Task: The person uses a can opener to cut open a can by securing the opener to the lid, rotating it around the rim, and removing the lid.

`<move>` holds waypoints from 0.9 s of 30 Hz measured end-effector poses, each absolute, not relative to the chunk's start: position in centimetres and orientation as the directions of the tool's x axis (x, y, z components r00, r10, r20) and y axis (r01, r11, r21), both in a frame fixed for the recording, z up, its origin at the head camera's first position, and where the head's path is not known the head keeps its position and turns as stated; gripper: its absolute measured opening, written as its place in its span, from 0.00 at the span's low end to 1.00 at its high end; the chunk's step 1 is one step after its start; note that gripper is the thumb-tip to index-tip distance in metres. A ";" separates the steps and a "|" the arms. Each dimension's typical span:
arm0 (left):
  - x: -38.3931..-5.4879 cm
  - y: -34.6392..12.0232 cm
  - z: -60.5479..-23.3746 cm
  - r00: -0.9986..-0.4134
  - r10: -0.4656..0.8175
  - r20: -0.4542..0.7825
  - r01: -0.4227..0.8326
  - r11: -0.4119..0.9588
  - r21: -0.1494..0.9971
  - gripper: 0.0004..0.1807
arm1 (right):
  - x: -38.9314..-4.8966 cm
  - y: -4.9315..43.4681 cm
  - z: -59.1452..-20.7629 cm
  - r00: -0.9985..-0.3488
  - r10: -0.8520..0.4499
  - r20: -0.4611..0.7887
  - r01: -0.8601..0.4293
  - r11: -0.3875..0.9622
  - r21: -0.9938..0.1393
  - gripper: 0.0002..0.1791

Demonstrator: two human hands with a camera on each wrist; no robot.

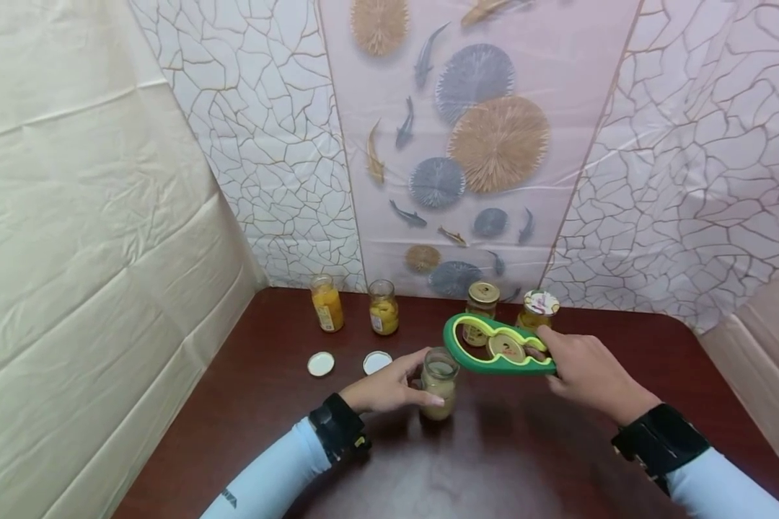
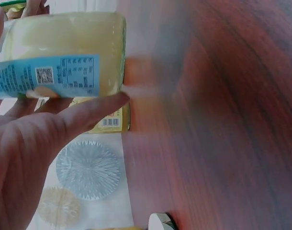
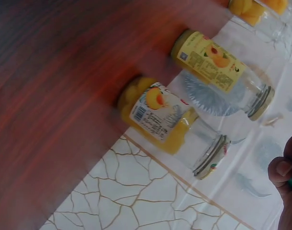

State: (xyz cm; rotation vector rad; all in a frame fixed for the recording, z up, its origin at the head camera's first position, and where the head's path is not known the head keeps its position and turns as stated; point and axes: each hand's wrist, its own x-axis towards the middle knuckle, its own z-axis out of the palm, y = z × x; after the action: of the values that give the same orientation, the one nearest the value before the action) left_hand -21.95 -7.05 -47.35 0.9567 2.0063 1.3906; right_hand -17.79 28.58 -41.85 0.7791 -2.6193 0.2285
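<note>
My left hand (image 1: 389,383) holds a glass jar (image 1: 436,396) of pale, cloudy contents, upright, thumb at the near side and fingers behind. No lid sits on its mouth. In the left wrist view the jar (image 2: 64,38) shows a blue label with a printed code. My right hand (image 1: 587,367) grips one end of a green jar opener (image 1: 464,360) with a lime inner edge, its other end just over and right of the jar's mouth. A gold lid (image 1: 506,349) sits within the opener's middle opening. Only part of my right hand (image 3: 286,172) shows in the right wrist view.
Along the back stand two lidless jars, one orange-filled (image 1: 328,308) and one with yellow fruit (image 1: 384,316). Farther right are a gold-lidded jar (image 3: 218,62) and a jar with a patterned lid (image 3: 160,115). Two lids, one left (image 1: 321,364) and one right (image 1: 377,362), lie white side up.
</note>
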 end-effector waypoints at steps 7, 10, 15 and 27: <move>-22.9 -6.2 -47.8 -0.744 0.668 0.016 0.258 0.264 0.930 0.37 | -17.3 28.9 -42.4 -0.762 -0.468 0.447 -0.530 0.848 -0.015 0.21; -23.7 -5.7 -48.0 -0.799 0.602 0.006 0.248 0.319 0.915 0.40 | -17.3 29.2 -42.7 -0.749 -0.464 0.473 -0.533 0.846 -0.013 0.22; -25.3 -4.7 -47.8 -0.891 0.453 -0.018 0.216 0.460 0.861 0.51 | -17.2 29.4 -43.0 -0.737 -0.460 0.496 -0.545 0.838 -0.034 0.22; -28.2 -2.2 -48.3 -0.953 0.299 0.050 0.186 0.448 0.875 0.40 | -16.7 29.0 -42.7 -0.791 -0.413 0.452 -0.498 0.863 -0.084 0.22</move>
State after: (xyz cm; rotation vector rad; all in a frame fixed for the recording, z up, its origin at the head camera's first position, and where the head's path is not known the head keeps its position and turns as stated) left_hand -28.16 -2.16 -48.27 0.4335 2.5764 1.5344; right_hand -16.70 29.02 -42.71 0.6715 -2.6102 0.2763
